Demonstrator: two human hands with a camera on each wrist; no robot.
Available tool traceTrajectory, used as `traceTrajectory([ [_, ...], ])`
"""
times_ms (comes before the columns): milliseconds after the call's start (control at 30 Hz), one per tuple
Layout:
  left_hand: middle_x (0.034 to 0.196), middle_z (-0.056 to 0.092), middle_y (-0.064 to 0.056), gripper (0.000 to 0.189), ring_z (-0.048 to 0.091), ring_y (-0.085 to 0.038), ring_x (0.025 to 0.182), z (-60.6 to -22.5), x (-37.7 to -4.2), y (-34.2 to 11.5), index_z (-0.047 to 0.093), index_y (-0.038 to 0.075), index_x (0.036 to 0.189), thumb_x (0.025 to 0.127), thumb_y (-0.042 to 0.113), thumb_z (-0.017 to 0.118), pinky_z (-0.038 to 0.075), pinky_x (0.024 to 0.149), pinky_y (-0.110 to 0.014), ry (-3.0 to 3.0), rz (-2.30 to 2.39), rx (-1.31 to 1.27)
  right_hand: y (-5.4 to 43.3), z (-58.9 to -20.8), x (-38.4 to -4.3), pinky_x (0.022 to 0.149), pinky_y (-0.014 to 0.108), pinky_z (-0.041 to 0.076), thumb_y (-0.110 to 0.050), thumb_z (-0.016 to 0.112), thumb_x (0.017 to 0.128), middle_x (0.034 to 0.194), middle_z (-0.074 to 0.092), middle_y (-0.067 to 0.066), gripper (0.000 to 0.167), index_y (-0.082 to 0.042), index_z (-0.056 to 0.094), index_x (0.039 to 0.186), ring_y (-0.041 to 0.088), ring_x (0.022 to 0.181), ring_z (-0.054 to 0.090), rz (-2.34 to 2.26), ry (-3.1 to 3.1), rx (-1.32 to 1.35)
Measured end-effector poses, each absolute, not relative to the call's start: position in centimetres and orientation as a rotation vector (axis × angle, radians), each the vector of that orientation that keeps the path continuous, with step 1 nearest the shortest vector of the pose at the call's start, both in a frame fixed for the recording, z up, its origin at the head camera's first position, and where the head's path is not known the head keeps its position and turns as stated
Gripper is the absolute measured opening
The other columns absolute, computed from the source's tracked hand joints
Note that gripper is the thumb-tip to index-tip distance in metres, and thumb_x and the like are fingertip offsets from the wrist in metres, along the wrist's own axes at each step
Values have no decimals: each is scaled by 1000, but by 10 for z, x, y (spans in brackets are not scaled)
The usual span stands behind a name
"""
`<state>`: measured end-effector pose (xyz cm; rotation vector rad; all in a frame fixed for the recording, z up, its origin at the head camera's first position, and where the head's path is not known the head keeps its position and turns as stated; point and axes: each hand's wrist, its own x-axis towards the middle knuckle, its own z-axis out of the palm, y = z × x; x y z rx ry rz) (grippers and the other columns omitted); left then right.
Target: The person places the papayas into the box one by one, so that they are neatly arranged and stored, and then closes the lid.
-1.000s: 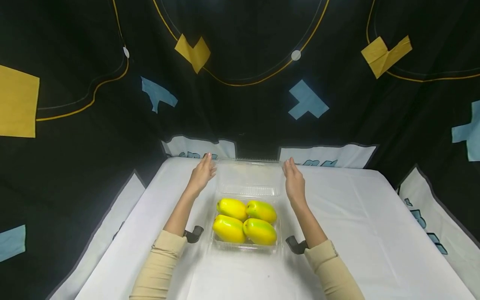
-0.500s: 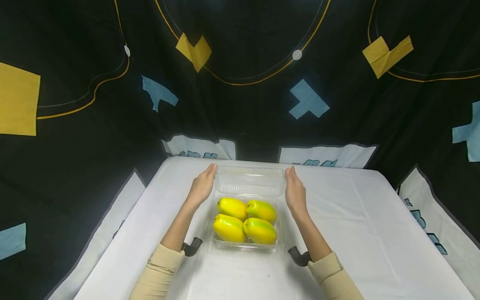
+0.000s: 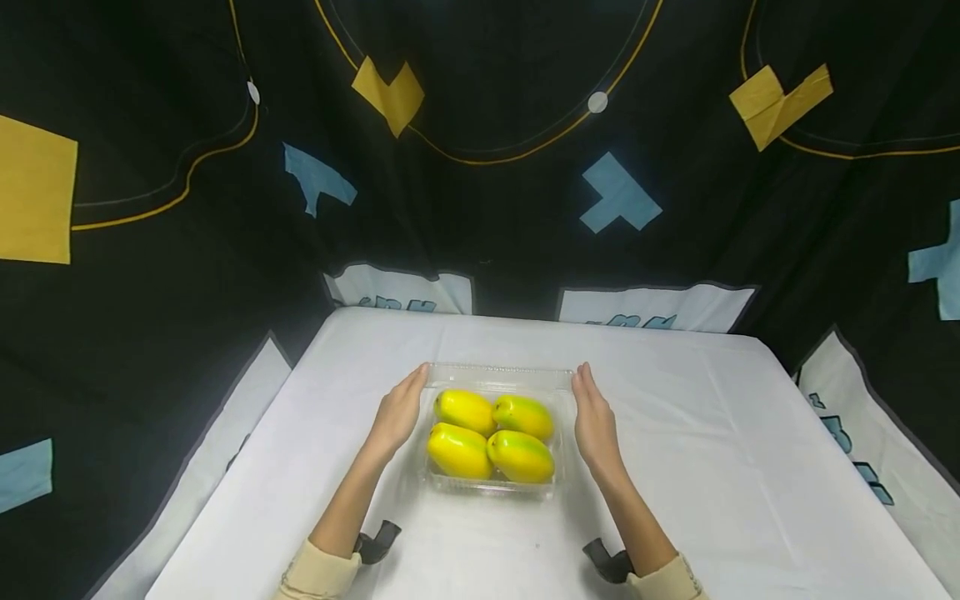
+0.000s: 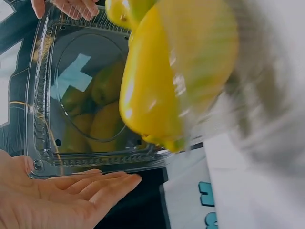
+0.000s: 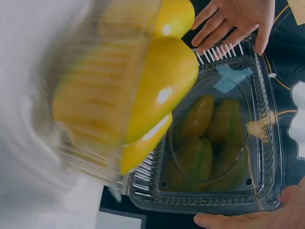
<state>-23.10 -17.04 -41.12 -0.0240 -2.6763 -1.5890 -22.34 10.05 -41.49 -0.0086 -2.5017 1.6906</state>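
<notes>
A clear plastic clamshell container (image 3: 491,487) stands on the white table with several yellow-green mangoes (image 3: 522,457) inside. Its hinged lid (image 3: 498,377) tilts up from the back edge, leaning over the fruit. At the lid's left side my left hand (image 3: 397,412) holds its fingers straight, touching the edge. My right hand (image 3: 596,421) does the same on the opposite side. Through the left wrist view, the lid (image 4: 90,43) mirrors the mangoes, and the left fingers (image 4: 109,188) lie straight along its edge. The right wrist view shows the right fingers (image 5: 214,220) only in part.
White cloth covers the table (image 3: 712,467). A black curtain (image 3: 480,225) with yellow and blue patches hangs behind it. Dark curved pieces (image 3: 378,542) sit at both wrists.
The lid has swung from upright at the back forward and down toward the mangoes. Both hands have come nearer along its sides. The container has stayed in place.
</notes>
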Motion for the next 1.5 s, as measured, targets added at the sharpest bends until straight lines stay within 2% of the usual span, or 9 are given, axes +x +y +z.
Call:
traceTrajectory([
  [200, 145, 32, -15, 76, 25, -32, 135, -429, -217, -166, 33, 0, 141, 95, 59, 19, 20, 109, -47, -2609, -1660, -7, 106, -427, -207, 112, 42, 12, -47, 21, 100, 151, 18, 8, 64, -7, 13, 148, 24, 138, 15, 1630, -2519, 6],
  [367, 147, 29, -14, 66, 23, -30, 135, -445, -209, -161, 31, 1, 142, 99, 50, 20, 19, 110, -46, -2549, -1675, -48, 110, -440, -195, 112, 44, 13, -42, 20, 102, 151, 16, 10, 59, -5, 14, 147, 26, 138, 15, 1590, -2536, 69],
  [600, 150, 20, -18, 58, 17, -35, 137, -470, -198, -160, 35, 5, 141, 101, 44, 20, 15, 110, -51, -2485, -1684, 25, 106, -469, -182, 109, 53, 13, -28, 25, 103, 149, 18, 19, 48, -3, 28, 144, 35, 137, 15, 1542, -2483, 189],
  [733, 150, 20, -18, 57, 15, -35, 137, -481, -193, -159, 33, 9, 143, 101, 44, 16, 14, 110, -52, -2478, -1720, 68, 105, -480, -178, 108, 56, 15, -28, 25, 104, 147, 23, 18, 46, -5, 30, 144, 36, 136, 17, 1535, -2494, 168],
  [967, 147, 30, -10, 54, 24, -34, 135, -493, -184, -164, 33, 15, 144, 101, 45, 20, 20, 107, -53, -2522, -1693, 116, 103, -491, -173, 106, 51, 23, -28, 24, 104, 146, 27, 15, 47, -5, 27, 145, 36, 131, 28, 1488, -2553, 178],
  [1233, 148, 27, -11, 53, 23, -36, 134, -502, -179, -163, 31, 16, 145, 101, 43, 21, 18, 106, -56, -2525, -1716, 95, 101, -504, -168, 102, 57, 28, -25, 25, 103, 141, 34, 20, 46, -3, 30, 143, 41, 126, 36, 1425, -2548, 146],
  [1333, 149, 25, -12, 53, 21, -38, 134, -504, -177, -161, 29, 17, 146, 101, 44, 20, 17, 106, -59, -2508, -1735, 106, 101, -509, -168, 93, 56, 39, -21, 27, 103, 131, 47, 25, 44, -1, 33, 141, 42, 114, 48, 1386, -2534, 150],
  [1400, 150, 24, -13, 52, 20, -38, 135, -505, -175, -159, 28, 17, 146, 101, 43, 20, 17, 105, -59, -2490, -1748, 102, 101, -512, -168, 80, 47, 45, -20, 29, 103, 117, 56, 24, 43, 0, 35, 140, 35, 98, 54, 1354, -2526, 141],
  [1500, 149, 24, -14, 51, 20, -38, 135, -506, -174, -157, 28, 15, 145, 102, 39, 22, 16, 106, -58, -2453, -1759, 103, 100, -515, -168, 65, 32, 40, -18, 30, 103, 95, 57, 14, 41, -1, 37, 139, 21, 80, 47, 1329, -2524, 125],
])
